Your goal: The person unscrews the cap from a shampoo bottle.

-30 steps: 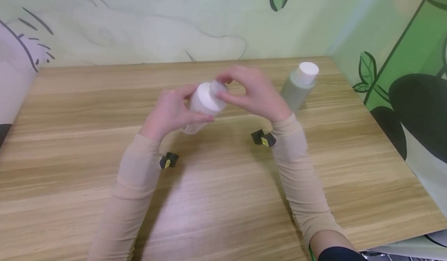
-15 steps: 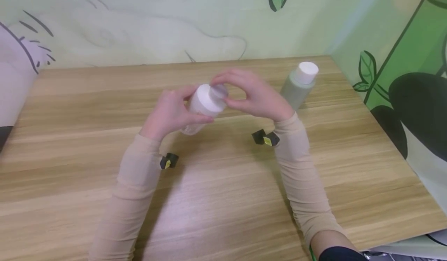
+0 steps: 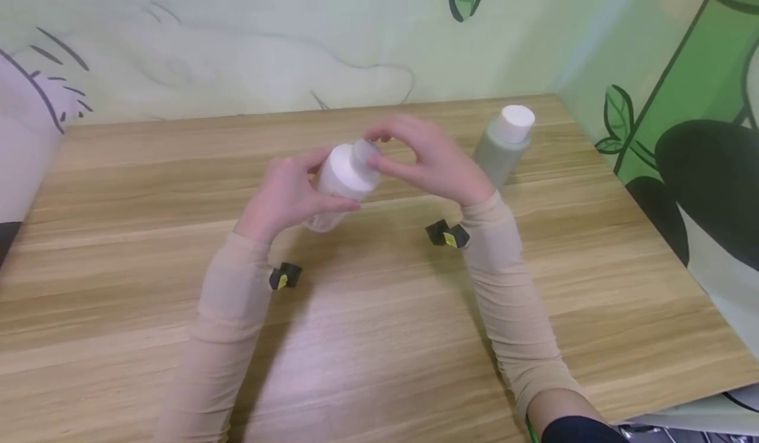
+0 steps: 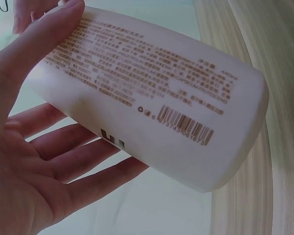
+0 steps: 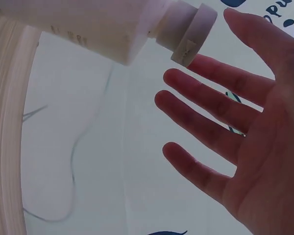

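A tilted white bottle (image 3: 346, 169) is held above the table in my left hand (image 3: 290, 196). Its thumb lies along one side in the left wrist view, where the bottle (image 4: 152, 93) shows brown print and a barcode; the other fingers reach behind it. At the neck, my right hand (image 3: 423, 156) is at the pale cap (image 3: 364, 155). In the right wrist view, a small gap separates the thumb from the cap (image 5: 193, 36). The index fingertip is at the cap's lower edge, and the other fingers are spread.
A grey-green bottle with a white cap (image 3: 504, 145) stands on the wooden table (image 3: 379, 337) at the back right, close behind the right wrist. Black clips (image 3: 286, 276) with yellow marks sit at both wrists. A painted wall (image 3: 237, 47) borders the table's far edge.
The right thumb and fingers have shifted around the cap, which looked blurred half a second ago. The left hand keeps the bottle almost still. The head view has turned slightly.
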The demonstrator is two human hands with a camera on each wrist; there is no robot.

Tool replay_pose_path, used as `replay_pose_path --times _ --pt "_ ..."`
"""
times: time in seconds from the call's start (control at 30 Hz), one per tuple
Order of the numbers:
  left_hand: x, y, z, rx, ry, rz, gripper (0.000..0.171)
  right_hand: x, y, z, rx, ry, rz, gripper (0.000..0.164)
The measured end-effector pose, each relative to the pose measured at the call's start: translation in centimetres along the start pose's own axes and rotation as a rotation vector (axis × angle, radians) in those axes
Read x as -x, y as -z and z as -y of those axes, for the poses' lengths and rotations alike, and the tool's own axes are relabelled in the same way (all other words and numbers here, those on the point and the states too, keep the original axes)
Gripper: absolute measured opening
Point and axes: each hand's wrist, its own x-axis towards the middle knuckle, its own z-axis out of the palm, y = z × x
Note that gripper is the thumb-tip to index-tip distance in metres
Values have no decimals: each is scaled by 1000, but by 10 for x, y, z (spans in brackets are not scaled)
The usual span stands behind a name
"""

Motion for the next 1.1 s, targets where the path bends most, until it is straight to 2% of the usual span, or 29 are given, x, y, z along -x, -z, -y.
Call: replay_pose_path --times 0.2,0.37,0.67,0.93,1.1 --pt "-1 -2 1 -11 -13 2 63 -2 -2 0 40 -17 5 33" --pt "-2 -3 2 -6 -11 16 66 -1 -1 0 11 27 22 31" --pt "-4 -4 3 -17 -3 33 69 0 2 -2 -2 76 94 38" --pt "-4 -7 4 -18 16 43 72 1 3 1 1 73 157 45" --pt "-3 -7 3 -15 20 47 71 2 2 0 -21 53 149 49"
